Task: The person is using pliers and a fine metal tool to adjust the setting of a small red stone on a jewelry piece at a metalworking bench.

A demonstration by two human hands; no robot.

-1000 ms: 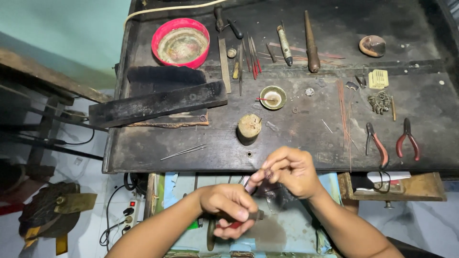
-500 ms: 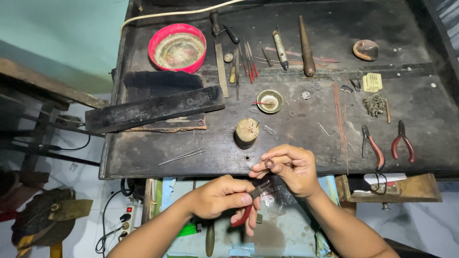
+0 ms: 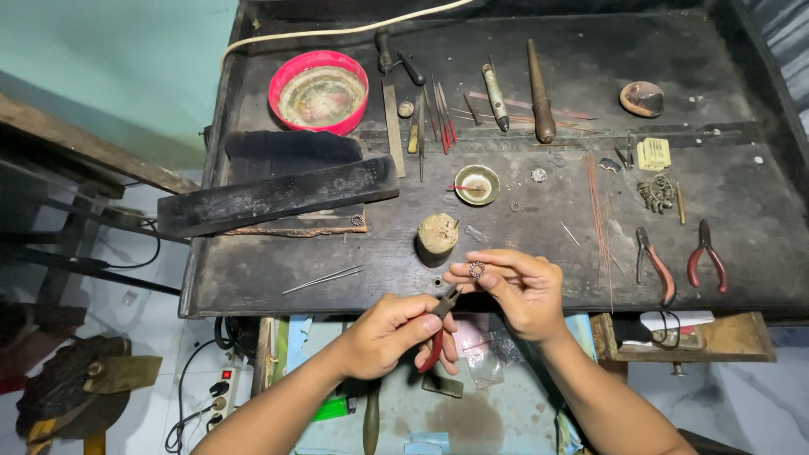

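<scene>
My left hand (image 3: 394, 333) grips red-handled pliers (image 3: 438, 329), their jaws pointing up toward a small round ring-shaped metal piece (image 3: 477, 270). My right hand (image 3: 516, 291) pinches that piece between thumb and fingertips, just over the front edge of the dark workbench (image 3: 278, 278). A short wooden stump (image 3: 436, 238) stands on the bench just beyond my hands.
On the bench lie a red bowl (image 3: 318, 91), a charred black block (image 3: 278, 195), a small brass dish (image 3: 477, 184), files and a tapered mandrel (image 3: 539, 93), tweezers (image 3: 324, 279), and two red-handled pliers (image 3: 681, 261) at the right. An open drawer (image 3: 683, 337) sits below.
Both hands have risen toward the bench edge. The pliers' jaws have come up to the small round piece, which my right hand now holds higher.
</scene>
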